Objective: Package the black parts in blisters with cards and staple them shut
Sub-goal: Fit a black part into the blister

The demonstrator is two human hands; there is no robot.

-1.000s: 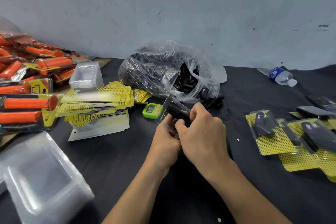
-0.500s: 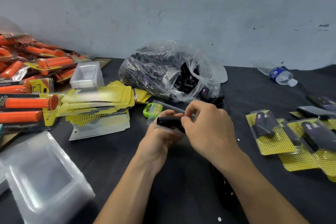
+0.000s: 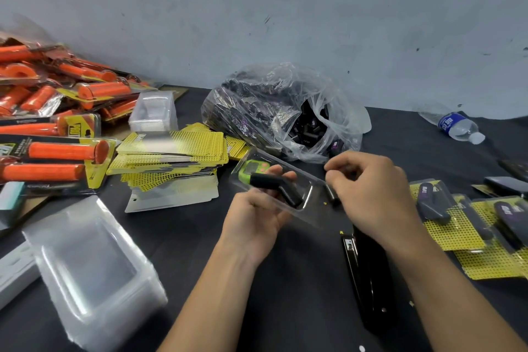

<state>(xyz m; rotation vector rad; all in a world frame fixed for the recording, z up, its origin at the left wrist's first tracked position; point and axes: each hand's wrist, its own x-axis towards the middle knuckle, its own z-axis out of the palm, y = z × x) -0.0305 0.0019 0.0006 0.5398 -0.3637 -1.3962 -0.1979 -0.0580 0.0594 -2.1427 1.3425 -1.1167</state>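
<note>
My left grip, a little left of the frame's centre, is wrapped round the left end of the clear blister. I hold it off the worktop with the cavity tilted toward me so I can see into it. The black part lies slantwise in that cavity. I judge it is not seated square, which would explain cradling the shell rather than setting it down.

My right grip, just right of centre, has its fingers curled and the tips drawn together. A short black stub shows at the lower left edge of that hand. I cannot tell whether I am pinching it or it merely stands on the worktop beside my fingers.

The supplies seem laid out for reach:
- The bag of black parts sits just above my hands, its mouth turned toward me.
- The stack of yellow cards lies left of centre, near the hand that carries the shell.
- The stapler lies below my right hand, alongside that forearm, handy for closing.
- The finished packs are spread along the right edge, out of the working space.
- The spare blisters are piled at lower left.

The shell shows no card and no staples, so I reckon this pack is at an early stage.
</note>
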